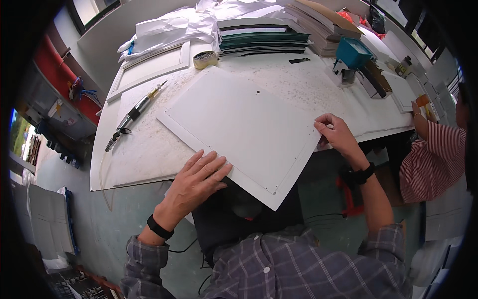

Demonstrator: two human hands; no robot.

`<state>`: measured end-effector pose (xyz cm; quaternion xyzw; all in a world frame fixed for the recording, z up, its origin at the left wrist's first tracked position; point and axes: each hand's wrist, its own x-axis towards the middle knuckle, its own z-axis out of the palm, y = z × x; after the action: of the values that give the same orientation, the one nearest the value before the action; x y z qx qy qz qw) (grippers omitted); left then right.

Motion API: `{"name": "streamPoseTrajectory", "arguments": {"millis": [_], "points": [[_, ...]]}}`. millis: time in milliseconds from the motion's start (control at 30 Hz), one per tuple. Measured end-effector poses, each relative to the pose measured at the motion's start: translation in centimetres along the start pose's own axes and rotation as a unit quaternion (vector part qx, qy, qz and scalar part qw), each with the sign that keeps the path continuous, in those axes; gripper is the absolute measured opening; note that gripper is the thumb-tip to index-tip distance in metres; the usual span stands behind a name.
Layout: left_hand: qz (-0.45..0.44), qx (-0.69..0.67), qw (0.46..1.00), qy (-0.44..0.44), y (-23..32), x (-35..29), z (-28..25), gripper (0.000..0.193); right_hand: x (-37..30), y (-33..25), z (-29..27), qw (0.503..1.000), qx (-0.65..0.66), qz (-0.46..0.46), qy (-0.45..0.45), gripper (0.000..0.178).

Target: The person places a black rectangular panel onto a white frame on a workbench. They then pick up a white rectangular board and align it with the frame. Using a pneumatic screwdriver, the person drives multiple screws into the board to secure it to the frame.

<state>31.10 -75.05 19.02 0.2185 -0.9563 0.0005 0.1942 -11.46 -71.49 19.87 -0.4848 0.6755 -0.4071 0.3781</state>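
Your left hand (198, 174) lies flat on the panel (239, 127) at its near-left edge; your right hand (338, 135) curls at its right corner, grip unclear. Press evenly, without bending it.

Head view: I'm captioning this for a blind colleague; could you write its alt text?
A person's left hand rests on the near-left edge of a white panel overhanging a worktable; the right hand, curled, is at its right corner. A screwdriver-like tool lies to the left.
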Motion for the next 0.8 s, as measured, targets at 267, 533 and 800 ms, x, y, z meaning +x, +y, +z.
{"name": "streamPoseTrajectory", "arguments": {"millis": [267, 533, 800], "points": [[0.03, 0.03, 0.995, 0.09, 1.1, 5.7, 2.5, 0.049, 6.7, -3.5, -2.7, 0.996, 0.017, 0.001, -0.093, 0.026], [-0.063, 0.004, 0.998, -0.023, 4.2, 13.3, 3.7, 0.045, 7.3, -5.0, 2.2, 0.911, -0.283, -0.301, -0.012, 0.041], [-0.159, 0.136, 0.972, -0.106, -15.1, 9.0, -0.4, 0.056, 1.9, -3.4, 2.5, 0.901, -0.315, -0.3, -0.005, 0.054]]}}
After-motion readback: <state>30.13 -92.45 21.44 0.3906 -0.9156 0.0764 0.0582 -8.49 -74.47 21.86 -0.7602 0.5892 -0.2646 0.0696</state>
